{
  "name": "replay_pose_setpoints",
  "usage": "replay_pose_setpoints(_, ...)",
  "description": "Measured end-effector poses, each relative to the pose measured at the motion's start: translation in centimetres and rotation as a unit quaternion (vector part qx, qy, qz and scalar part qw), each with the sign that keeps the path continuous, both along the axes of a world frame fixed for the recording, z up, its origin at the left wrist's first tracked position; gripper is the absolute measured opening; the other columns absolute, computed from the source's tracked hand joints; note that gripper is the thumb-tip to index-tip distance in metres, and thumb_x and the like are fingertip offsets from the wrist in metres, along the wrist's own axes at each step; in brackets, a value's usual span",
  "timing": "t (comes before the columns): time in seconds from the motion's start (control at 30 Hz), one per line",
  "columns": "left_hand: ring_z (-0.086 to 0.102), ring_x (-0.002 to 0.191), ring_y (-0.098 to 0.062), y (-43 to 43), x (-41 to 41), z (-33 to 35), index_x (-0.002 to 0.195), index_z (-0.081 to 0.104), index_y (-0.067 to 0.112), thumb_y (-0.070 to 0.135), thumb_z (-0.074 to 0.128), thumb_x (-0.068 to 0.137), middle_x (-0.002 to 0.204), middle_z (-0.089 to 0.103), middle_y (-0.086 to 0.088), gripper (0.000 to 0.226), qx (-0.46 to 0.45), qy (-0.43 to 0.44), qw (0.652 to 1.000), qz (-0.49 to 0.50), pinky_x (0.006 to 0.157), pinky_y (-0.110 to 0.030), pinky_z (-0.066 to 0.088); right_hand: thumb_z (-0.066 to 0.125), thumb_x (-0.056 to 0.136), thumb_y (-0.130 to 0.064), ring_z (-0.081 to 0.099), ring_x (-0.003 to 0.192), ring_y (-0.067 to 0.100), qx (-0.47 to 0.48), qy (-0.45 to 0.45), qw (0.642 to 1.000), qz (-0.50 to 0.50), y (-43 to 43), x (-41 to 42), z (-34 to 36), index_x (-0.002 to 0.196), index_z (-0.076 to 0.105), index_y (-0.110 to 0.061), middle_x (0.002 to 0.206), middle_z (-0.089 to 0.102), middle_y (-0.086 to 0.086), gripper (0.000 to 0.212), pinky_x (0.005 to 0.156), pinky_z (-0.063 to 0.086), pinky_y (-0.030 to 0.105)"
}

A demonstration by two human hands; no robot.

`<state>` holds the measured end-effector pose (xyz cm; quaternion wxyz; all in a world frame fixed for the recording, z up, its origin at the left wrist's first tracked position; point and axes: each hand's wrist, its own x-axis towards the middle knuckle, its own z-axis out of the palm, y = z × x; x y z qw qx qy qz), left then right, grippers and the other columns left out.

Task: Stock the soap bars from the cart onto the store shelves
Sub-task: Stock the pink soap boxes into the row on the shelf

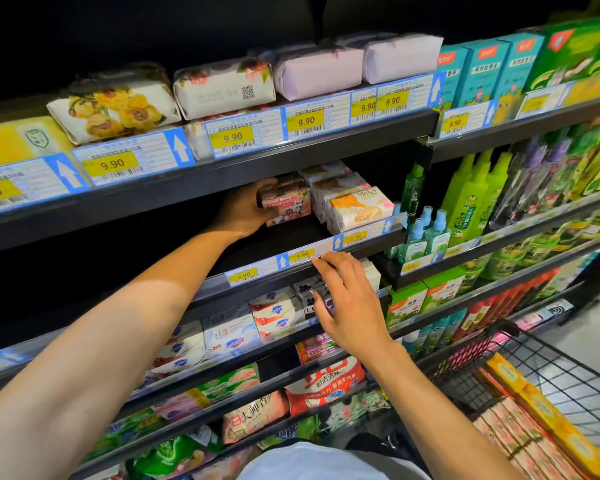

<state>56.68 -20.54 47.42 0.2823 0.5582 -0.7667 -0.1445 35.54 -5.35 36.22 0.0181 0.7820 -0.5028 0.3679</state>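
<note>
Head view: mid-frame, the left hand [246, 211] grips a pink Goat Soap box [286, 202]; just below, the right hand [352, 306] spreads empty by the price rail [257, 271].

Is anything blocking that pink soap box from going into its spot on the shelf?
Nothing visible. The left hand holds the soap box inside the shelf, right beside the orange boxes. The right hand is lower, at the price rail, out of the way.

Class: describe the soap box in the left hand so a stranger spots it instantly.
Find the dark metal shelving, second visible shelf down. There the left hand grips a pink cardboard soap box. Unlike the orange-and-cream boxes beside it, it reads Goat Soap.
</note>
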Motion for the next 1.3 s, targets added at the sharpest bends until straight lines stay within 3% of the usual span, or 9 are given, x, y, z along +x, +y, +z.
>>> replay_pose_setpoints(0.13, 0.055, 0.119, -0.012, 0.6, -0.2, 0.3, 0.142, 0.054, 0.013, 0.017, 0.078, 0.087, 0.133, 0.062, -0.002, 0.06, 0.015, 0.012, 1.0, -0.006, 0.097, -0.017, 0.038, 0.061, 0.095, -0.024, 0.04, 0.14, 0.029, 0.017, 0.015, 1.0, 0.004, 0.6, -0.1, 1.0, 0.145, 0.049, -0.008, 0.146, 0.047, 0.009, 0.054, 0.116, 0.04, 0.039)
replay_pose_setpoints(0.23, 0.058, 0.124, -0.022, 1.9, -0.2, 1.1, 0.142, 0.054, 0.019, 0.024, 0.076, 0.088, 0.136, 0.063, -0.003, 0.058, 0.034, -0.005, 0.999, 0.005, 0.102, -0.028, 0.044, 0.062, 0.094, -0.022, 0.04, 0.141, 0.029, 0.026, 0.02, 0.999, 0.002, 2.0, -0.7, 1.5, 0.145, 0.048, -0.007, 0.148, 0.045, 0.011, 0.055, 0.117, 0.037, 0.036)
replay_pose_setpoints(0.33, 0.054, 0.129, -0.024, 4.9, -0.6, 2.4, 0.145, 0.049, 0.026, 0.035, 0.069, 0.094, 0.142, 0.059, -0.004, 0.056, 0.036, -0.035, 0.999, -0.001, 0.101, -0.024, 0.038, 0.06, 0.096, -0.024, 0.04, 0.141, 0.031, 0.048, 0.026, 0.998, -0.022, 3.8, -2.3, 1.1, 0.147, 0.046, -0.007, 0.149, 0.043, 0.011, 0.055, 0.116, 0.037, 0.042)
replay_pose_setpoints(0.43, 0.05, 0.13, -0.024, 9.1, -1.8, 3.3, 0.147, 0.045, 0.026, 0.045, 0.059, 0.099, 0.135, 0.057, -0.003, 0.054, 0.033, -0.092, 0.994, -0.05, 0.096, -0.023, 0.037, 0.061, 0.097, -0.028, 0.04, 0.142, 0.032, 0.068, 0.033, 0.995, -0.063, 5.6, -4.6, 0.1, 0.148, 0.046, -0.007, 0.151, 0.044, 0.013, 0.057, 0.117, 0.035, 0.047)
replay_pose_setpoints(0.53, 0.04, 0.14, -0.025, 12.0, -4.0, 2.8, 0.148, 0.045, 0.02, 0.042, 0.056, 0.098, 0.152, 0.045, -0.002, 0.056, -0.07, -0.152, 0.977, -0.129, 0.114, -0.038, 0.037, 0.057, 0.099, -0.033, 0.041, 0.143, 0.032, 0.094, 0.037, 0.988, -0.116, 7.6, -7.3, -0.9, 0.147, 0.048, -0.006, 0.151, 0.046, 0.013, 0.056, 0.119, 0.034, 0.049)
replay_pose_setpoints(0.7, 0.047, 0.135, -0.03, 16.0, -11.3, -1.4, 0.137, 0.057, 0.004, 0.026, 0.064, 0.092, 0.144, 0.053, -0.012, 0.05, -0.13, -0.102, 0.949, -0.269, 0.116, -0.037, 0.035, 0.065, 0.092, -0.036, 0.039, 0.142, 0.03, 0.157, 0.036, 0.959, -0.233, 12.6, -13.6, -3.6, 0.148, 0.047, -0.007, 0.152, 0.047, 0.013, 0.065, 0.121, 0.033, 0.049)
replay_pose_setpoints(1.03, 0.047, 0.136, -0.029, 18.2, -30.8, -14.0, 0.14, 0.054, 0.015, 0.04, 0.058, 0.089, 0.144, 0.051, -0.006, 0.058, 0.032, -0.205, 0.873, -0.441, 0.116, -0.043, 0.036, 0.065, 0.088, -0.036, 0.046, 0.136, 0.039, 0.329, -0.04, 0.858, -0.393, 24.3, -27.1, -11.6, 0.148, 0.046, -0.009, 0.149, 0.048, 0.017, 0.068, 0.111, 0.045, 0.053)
replay_pose_setpoints(1.2, 0.05, 0.132, -0.03, 19.3, -38.2, -21.3, 0.139, 0.055, 0.016, 0.044, 0.051, 0.091, 0.143, 0.054, -0.006, 0.057, 0.081, -0.238, 0.836, -0.488, 0.107, -0.044, 0.047, 0.062, 0.092, -0.032, 0.048, 0.131, 0.039, 0.377, -0.086, 0.824, -0.414, 27.0, -31.3, -17.2, 0.146, 0.047, -0.008, 0.146, 0.048, 0.017, 0.06, 0.105, 0.047, 0.05)
replay_pose_setpoints(1.3, 0.054, 0.128, -0.034, 19.2, -41.0, -26.6, 0.139, 0.054, 0.016, 0.039, 0.059, 0.092, 0.141, 0.055, -0.008, 0.052, 0.101, -0.27, 0.805, -0.518, 0.101, -0.047, 0.052, 0.061, 0.093, -0.032, 0.048, 0.128, 0.04, 0.403, -0.108, 0.805, -0.422, 27.3, -32.6, -21.0, 0.146, 0.047, -0.009, 0.144, 0.05, 0.018, 0.059, 0.103, 0.048, 0.048)
